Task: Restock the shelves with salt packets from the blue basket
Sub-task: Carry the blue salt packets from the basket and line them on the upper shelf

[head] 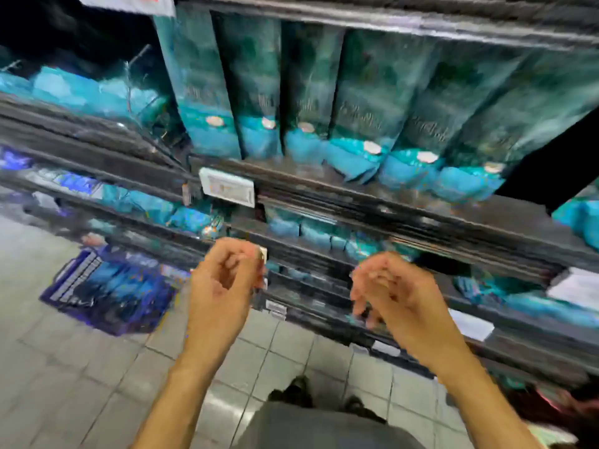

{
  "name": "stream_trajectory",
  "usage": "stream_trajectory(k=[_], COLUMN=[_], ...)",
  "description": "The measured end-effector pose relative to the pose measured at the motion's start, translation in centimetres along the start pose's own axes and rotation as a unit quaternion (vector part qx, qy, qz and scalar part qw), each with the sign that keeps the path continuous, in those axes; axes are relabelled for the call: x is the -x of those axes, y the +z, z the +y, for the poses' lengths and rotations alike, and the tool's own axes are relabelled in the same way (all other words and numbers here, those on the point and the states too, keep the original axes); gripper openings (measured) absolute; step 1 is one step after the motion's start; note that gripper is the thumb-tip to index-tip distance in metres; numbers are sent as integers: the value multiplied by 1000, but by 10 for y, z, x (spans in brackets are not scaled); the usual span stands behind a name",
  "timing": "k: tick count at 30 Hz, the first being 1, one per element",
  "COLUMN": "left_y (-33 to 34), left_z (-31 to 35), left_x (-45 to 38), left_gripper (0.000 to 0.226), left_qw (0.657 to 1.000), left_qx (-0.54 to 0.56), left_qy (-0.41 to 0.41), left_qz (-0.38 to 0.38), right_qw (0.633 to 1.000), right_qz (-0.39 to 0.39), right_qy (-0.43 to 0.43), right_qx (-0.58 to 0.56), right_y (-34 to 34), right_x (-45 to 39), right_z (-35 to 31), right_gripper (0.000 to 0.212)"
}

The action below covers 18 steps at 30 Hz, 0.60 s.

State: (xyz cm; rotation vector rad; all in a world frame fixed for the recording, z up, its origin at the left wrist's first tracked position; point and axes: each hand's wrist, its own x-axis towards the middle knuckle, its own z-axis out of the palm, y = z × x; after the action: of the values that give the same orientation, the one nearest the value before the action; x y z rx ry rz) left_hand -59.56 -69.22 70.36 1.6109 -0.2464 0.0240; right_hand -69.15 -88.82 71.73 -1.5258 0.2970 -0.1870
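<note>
Hands are both hanging empty with loosely curled fingers, left hand (227, 280) and right hand (393, 291) in front of the shelves (372, 202), so I'm guessing it's between packets, next reaching toward 9 o'clock for the blue basket (107, 290) on the floor.

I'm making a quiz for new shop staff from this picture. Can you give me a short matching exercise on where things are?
Things:
1. blue basket
2. tall teal packets
3. white price tag
4. left hand

Places:
A. standing in a row on the upper shelf
B. on the tiled floor, left of the shelves
C. raised before the lower shelves, holding nothing
D. clipped to a shelf's front edge

Pairs: 1-B, 2-A, 3-D, 4-C
</note>
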Motion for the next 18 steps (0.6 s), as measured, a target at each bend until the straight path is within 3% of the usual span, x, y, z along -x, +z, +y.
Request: stream_trajectory(k=[2,6,9,12,13,18], left_y=[-11,-31,-37,-40,-41,-50], left_z=[-36,-86,-102,-107,-107,-108], left_x=[23,70,96,118,126,169], left_gripper=[28,20,21,21,21,18], left_qw=[998,982,972,961,958,934], left_qx=[-15,-8,-36,-38,-39,-50], left_qy=[-67,-179,-210,-238,-243,-279], left_qz=[3,55,97,134,146,218], right_qw=[999,990,982,976,974,945], right_qz=[-2,-40,-77,-96,-107,-235], right_qy=[35,81,107,140,143,151], right_qx=[35,107,135,134,138,169], right_y=[3,-1,-3,-3,-3,10], right_x=[10,40,58,66,67,63], right_z=[35,98,125,141,147,164], right_gripper=[9,22,21,6,13,12])
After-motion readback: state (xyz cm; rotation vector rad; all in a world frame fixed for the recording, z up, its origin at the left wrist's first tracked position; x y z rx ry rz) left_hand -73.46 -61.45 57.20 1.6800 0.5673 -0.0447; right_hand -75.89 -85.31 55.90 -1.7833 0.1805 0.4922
